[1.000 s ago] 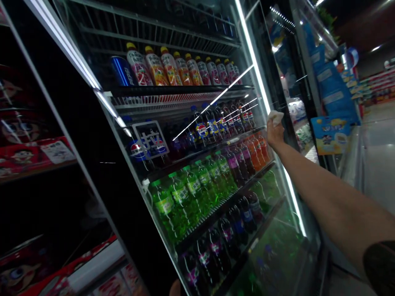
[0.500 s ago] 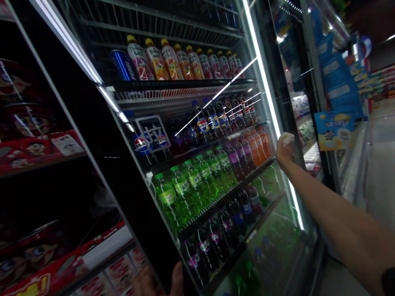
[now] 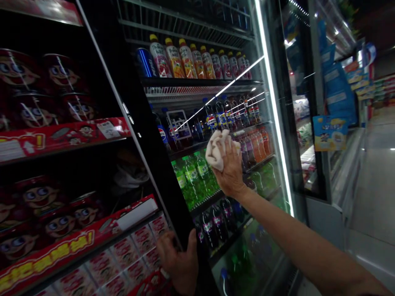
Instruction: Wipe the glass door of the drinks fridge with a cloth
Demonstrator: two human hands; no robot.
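Note:
My right hand (image 3: 231, 174) presses a folded white cloth (image 3: 215, 151) against the glass door (image 3: 256, 193) of a drinks fridge, its fingers spread over the cloth. Behind the glass there, green bottles (image 3: 191, 172) and orange ones (image 3: 259, 144) stand on a shelf. Low in view, my left hand (image 3: 182, 261) grips the black door frame (image 3: 154, 172) at its edge, thumb on one side and fingers curled on the other. A white-outlined square sticker (image 3: 179, 124) is on the glass, left of the cloth.
To the left, shelves hold red cartoon-faced cans (image 3: 40, 195) and small pink-and-white packs (image 3: 101, 263). Yellow-capped bottles (image 3: 187, 61) line an upper fridge shelf. Another lit cooler (image 3: 304, 135) and a hanging blue snack bag (image 3: 330, 133) are on the right, beside the aisle floor (image 3: 376, 164).
My right hand has moved left with the cloth, from the door's bright right edge to the middle of the glass. The view has shifted, showing more of the left shelves and my left hand.

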